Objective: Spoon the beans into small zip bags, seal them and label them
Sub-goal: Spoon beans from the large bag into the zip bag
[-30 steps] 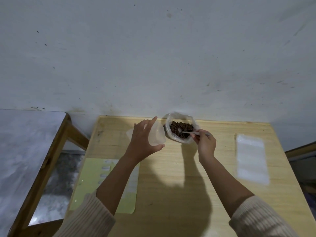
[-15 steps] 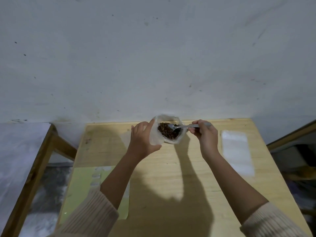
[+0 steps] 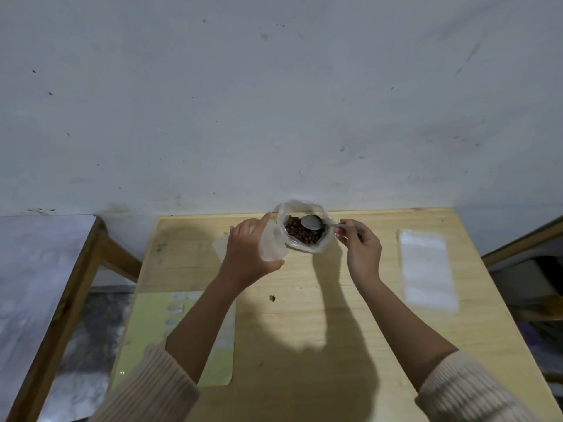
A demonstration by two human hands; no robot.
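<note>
Gripping small zip bag [image 3: 271,243] in left hand [image 3: 243,251], fingers curled round it, just beside the open bean bag [image 3: 320,248] at far edge of table [image 3: 304,315]. Pinching spoon [image 3: 311,222] by the handle in right hand [image 3: 362,248], bowl inside the bag mouth over the beans [image 3: 300,234] (bowl face up, shiny). Stray bean [image 3: 272,297] on the wood, nearer. Flat zip bags [image 3: 428,269] at right, label sheet [image 3: 152,330] near left.

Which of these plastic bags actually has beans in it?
The open bag at the back, with the spoon over its mouth. The small bag in the left hand looks empty, and so do the flat bags at right.
</note>
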